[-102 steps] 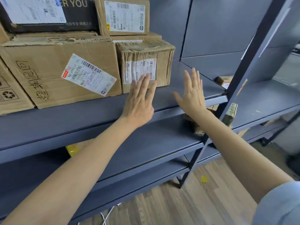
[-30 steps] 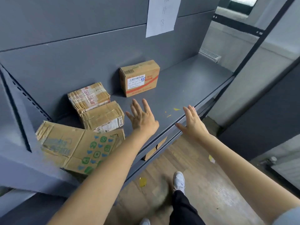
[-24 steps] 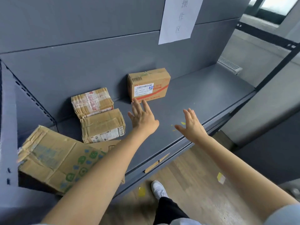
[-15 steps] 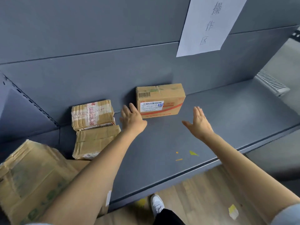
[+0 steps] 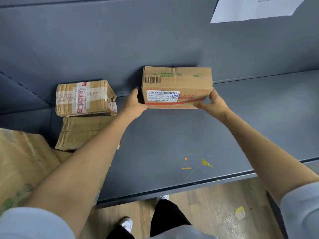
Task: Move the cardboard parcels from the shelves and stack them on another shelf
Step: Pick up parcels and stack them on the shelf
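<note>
You are standing at a dark grey metal shelf point(image 5: 172, 144) with a matching grey back panel, a wood-plank floor point(image 5: 207, 213) showing below its front edge. Taking the labelled parcel point(image 5: 176, 87) as the landmark: far to its left, a large creased carton point(image 5: 22, 161) with green printing is lying at the shelf's near corner. Closer to the landmark, still left of it, a small taped parcel point(image 5: 82, 98) with red characters is sitting on another crumpled brown parcel point(image 5: 77, 133). The landmark itself is a rectangular cardboard box with a white barcode label and a red stripe, resting on the shelf against the back panel. Your left hand point(image 5: 133, 104) is pressing its left end, and your right hand point(image 5: 213, 102) is curling round its right end, so both grips are closing on this one box. In front of it and to the right, yellow and orange scraps point(image 5: 206, 163) are lying on the shelf. Above and to its right, a white paper sheet point(image 5: 255, 7) is hanging on the panel.
</note>
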Demonstrator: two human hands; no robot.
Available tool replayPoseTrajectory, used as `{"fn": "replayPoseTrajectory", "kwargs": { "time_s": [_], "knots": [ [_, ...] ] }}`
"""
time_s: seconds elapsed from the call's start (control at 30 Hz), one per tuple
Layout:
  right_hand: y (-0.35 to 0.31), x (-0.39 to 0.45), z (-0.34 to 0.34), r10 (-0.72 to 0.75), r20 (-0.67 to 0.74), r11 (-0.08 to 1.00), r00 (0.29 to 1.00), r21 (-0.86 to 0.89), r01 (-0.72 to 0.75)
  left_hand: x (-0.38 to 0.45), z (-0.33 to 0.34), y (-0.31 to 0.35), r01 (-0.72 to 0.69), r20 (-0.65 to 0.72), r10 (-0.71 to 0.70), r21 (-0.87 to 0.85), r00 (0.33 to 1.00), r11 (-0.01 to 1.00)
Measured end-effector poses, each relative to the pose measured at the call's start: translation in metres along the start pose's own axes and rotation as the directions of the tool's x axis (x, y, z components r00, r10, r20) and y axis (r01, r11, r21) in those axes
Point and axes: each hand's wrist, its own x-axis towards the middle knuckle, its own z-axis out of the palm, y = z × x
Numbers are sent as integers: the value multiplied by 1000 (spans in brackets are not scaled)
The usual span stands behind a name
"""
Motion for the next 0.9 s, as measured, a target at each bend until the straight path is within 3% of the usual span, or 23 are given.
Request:
{"fn": "replayPoseTrajectory", "kwargs": {
  "time_s": [0.07,0.2,0.4,0.5,0.6,0.77,0.9],
  "knots": [
    [1,1,6,-25,40,997,999,67,23,-3,3,-2,-1,40,1,-16,999,1000],
    [1,-12,10,-43,-24,993,999,108,45,-15,1,-6,0,25,4,-121,1000,993],
    [-8,-62,17,-67,-155,965,986,241,103,-52,-18,-6,-117,10,125,-284,992,952],
    [-21,-100,34,-66,-204,893,977,424,149,-77,-31,-11,-172,-24,177,-397,984,902],
    [-25,-125,50,-12,-206,744,978,652,146,-98,-36,-21,-183,-17,195,-437,981,881],
    [-24,-184,82,-40,-166,705,985,694,145,-144,-50,-57,-164,76,224,-467,972,869],
    [-7,-225,98,-66,-127,676,990,723,138,-184,-50,-78,-134,68,193,-497,979,857]
  ]
}}
